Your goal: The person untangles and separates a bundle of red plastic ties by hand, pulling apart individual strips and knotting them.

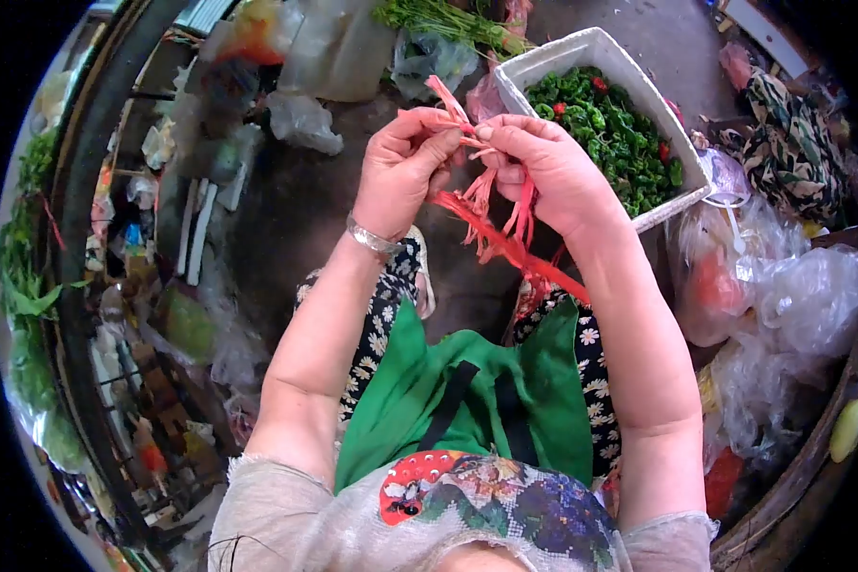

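Observation:
In the head view, my left hand (408, 164) and my right hand (551, 172) meet above my lap, fingertips close together. Both pinch a bunch of red and pink plastic twine (494, 243), which has a knotted part between the fingers. Loose ends stick up above the knot, and frayed strands hang down toward my knees. My left wrist wears a silver bracelet (374, 238). Beneath my forearms a green apron (391, 391) covers my lap. Just beyond my right hand stands a white foam box (672, 205) of green peppers (605, 133), with a few red ones among them.
Leafy green stems (448, 24) lie at the top, beside clear plastic bags (305, 122). Crumpled plastic bags (782, 305) and camouflage cloth (793, 143) are on the right. A cluttered rack (133, 276) runs along the left. A pale green oval vegetable (847, 431) sits at far right.

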